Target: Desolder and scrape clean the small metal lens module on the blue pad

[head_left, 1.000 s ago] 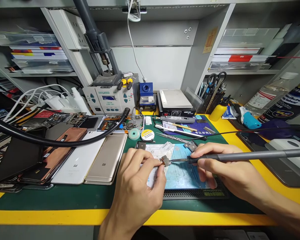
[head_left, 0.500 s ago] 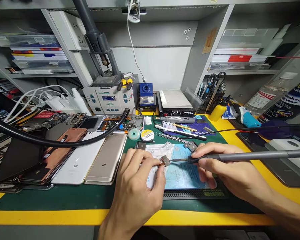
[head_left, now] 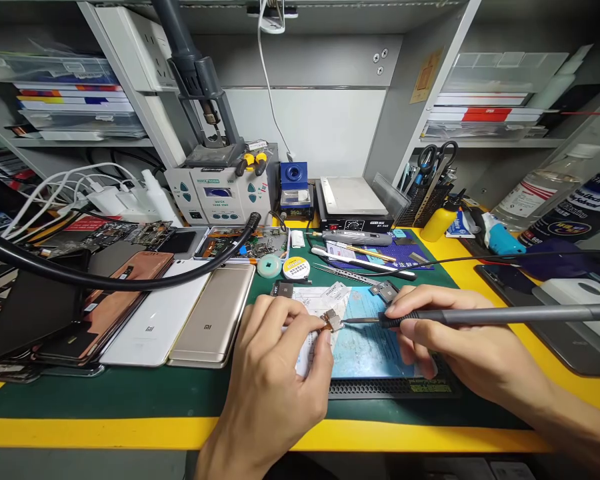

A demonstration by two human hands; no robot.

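Note:
My left hand [head_left: 283, 377] pinches a small silvery metal part with an orange-brown flex strip [head_left: 334, 321] between thumb and fingers. My right hand [head_left: 460, 340] is closed around the grey handle of a soldering iron [head_left: 510, 313], held almost level. The iron's thin tip is at the right edge of the small part; whether it touches cannot be made out. Both hands are over a blue-and-white printed sheet [head_left: 370, 357]. A small dark grey part [head_left: 384, 291] lies by my right fingertips, and a black piece [head_left: 283, 288] lies behind my left hand.
Phone shells, including a gold one [head_left: 215, 317], lie left on the green mat [head_left: 145, 393]. A black hose [head_left: 145, 287] arcs over them. Tweezers [head_left: 347, 274] and a hot air station [head_left: 220, 193] are behind. A thin cable [head_left: 480, 259] crosses on the right.
The whole view has shifted slightly. The small part is tilted a little differently in my left fingers, while the iron's tip stays beside it. Both grips are unchanged.

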